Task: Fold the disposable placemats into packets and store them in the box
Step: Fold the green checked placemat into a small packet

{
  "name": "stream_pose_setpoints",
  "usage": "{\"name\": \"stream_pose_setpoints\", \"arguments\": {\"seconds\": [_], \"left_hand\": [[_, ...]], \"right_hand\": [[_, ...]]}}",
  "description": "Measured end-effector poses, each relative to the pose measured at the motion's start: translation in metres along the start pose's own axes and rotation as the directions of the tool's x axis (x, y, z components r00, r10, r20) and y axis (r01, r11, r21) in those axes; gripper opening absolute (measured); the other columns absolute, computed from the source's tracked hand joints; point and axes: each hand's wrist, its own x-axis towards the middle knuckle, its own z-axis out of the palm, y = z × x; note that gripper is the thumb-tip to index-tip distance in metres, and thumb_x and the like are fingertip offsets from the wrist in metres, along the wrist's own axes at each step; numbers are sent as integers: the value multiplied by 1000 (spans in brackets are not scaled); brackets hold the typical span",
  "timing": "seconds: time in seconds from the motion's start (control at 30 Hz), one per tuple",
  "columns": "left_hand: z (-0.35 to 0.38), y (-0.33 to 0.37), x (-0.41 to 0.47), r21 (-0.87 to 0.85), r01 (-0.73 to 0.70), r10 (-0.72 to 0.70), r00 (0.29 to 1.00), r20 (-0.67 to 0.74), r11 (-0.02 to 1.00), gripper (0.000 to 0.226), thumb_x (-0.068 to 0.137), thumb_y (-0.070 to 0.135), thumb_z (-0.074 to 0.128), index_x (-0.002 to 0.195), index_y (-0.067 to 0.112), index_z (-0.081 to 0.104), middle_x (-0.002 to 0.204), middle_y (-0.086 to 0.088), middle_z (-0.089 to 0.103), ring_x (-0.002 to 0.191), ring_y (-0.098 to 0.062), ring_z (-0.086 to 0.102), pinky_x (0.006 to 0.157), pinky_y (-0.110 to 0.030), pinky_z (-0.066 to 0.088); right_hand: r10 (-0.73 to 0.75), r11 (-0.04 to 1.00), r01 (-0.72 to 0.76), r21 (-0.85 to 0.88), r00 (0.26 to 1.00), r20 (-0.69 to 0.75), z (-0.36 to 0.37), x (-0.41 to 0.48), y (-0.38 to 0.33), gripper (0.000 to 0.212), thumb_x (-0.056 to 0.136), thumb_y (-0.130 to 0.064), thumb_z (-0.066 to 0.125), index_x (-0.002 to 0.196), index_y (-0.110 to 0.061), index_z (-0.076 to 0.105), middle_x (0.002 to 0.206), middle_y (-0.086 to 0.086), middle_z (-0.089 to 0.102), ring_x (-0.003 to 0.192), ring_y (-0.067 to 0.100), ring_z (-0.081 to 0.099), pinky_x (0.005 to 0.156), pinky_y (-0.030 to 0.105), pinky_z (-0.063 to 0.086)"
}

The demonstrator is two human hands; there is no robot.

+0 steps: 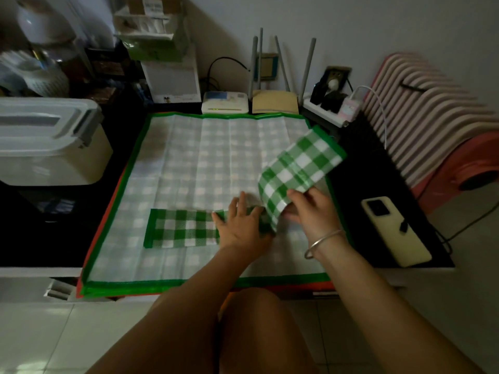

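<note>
A green-and-white checked placemat, folded into a long strip (183, 228), lies across a larger unfolded placemat (205, 157) spread pale side up on the dark table. My left hand (243, 225) presses flat on the strip's middle with straight fingers. My right hand (310, 209) pinches the strip's right part (299, 166) and holds it lifted and bent up to the right. A lidded white plastic box (48, 141) stands at the left, its lid on.
A pale phone (397, 230) lies on the table at the right. A router (275, 101), a small white device (224, 102) and a power strip with plugs (329, 109) line the back edge. An orange sheet edge (108, 217) shows under the placemat. Stacked pink stools (432, 117) stand at the right.
</note>
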Motion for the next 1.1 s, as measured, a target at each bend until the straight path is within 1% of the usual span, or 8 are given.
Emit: {"name": "stream_pose_setpoints", "arguments": {"seconds": [0.1,0.2,0.33,0.4,0.53,0.67,0.83,1.1], "left_hand": [[-4,-14,5,-185,25,-32,999,-36,982,95,74,55,66,151,20,23,163,-8,5,148,-30,12,116,-56,20],[-10,-42,8,-493,20,-121,978,-172,870,66,73,44,58,132,15,48,138,-5,45,129,-25,44,103,-37,42],[-27,-72,-5,-985,147,-413,906,98,88,33,90,-1,57,120,12,54,108,-12,64,91,-27,66,79,-43,58],[-31,-88,-12,-994,99,-489,865,110,-49,21,91,-4,52,106,9,58,98,-15,66,84,-28,67,72,-40,58],[-25,-124,-27,-993,32,-602,797,-42,112,28,90,-1,58,115,13,59,109,-11,69,95,-26,69,84,-43,58],[-23,-162,-53,-961,17,-666,724,-178,275,29,97,21,59,125,15,56,116,-5,66,99,-21,68,87,-45,57],[-31,-177,-64,-985,90,-642,766,-24,144,60,85,56,64,122,10,56,103,-9,69,92,-21,71,79,-39,60],[-22,-177,-63,-873,201,-614,778,-133,443,47,81,18,79,121,13,57,94,-2,67,88,-18,66,79,-39,57]], "right_hand": [[-53,985,60,-159,997,48,29,-3,15,6,83,-26,64,80,-23,68,86,4,73,78,19,70,75,45,58],[-203,856,216,-470,976,78,51,-9,30,18,80,-35,64,82,-17,65,76,0,71,75,20,68,69,43,56],[-336,439,515,-736,854,397,75,-21,49,14,85,-36,63,82,-22,62,80,-1,69,75,22,65,62,34,51],[-274,298,604,-739,796,540,81,-20,59,16,85,-39,65,95,-26,68,91,-3,68,83,22,63,65,33,50],[-200,112,688,-717,722,662,82,-12,69,28,87,-46,61,108,-29,68,101,-6,63,95,19,57,67,30,41],[-165,68,712,-699,699,696,82,-9,77,35,84,-54,61,110,-32,68,103,-8,58,98,15,50,69,32,44],[-252,87,762,-641,640,726,76,-9,85,30,76,-46,73,97,-26,75,89,-7,56,84,13,51,60,28,45],[-360,102,783,-614,604,711,62,-5,77,33,85,-49,52,94,-27,75,88,-8,61,88,16,52,72,35,47]]}}
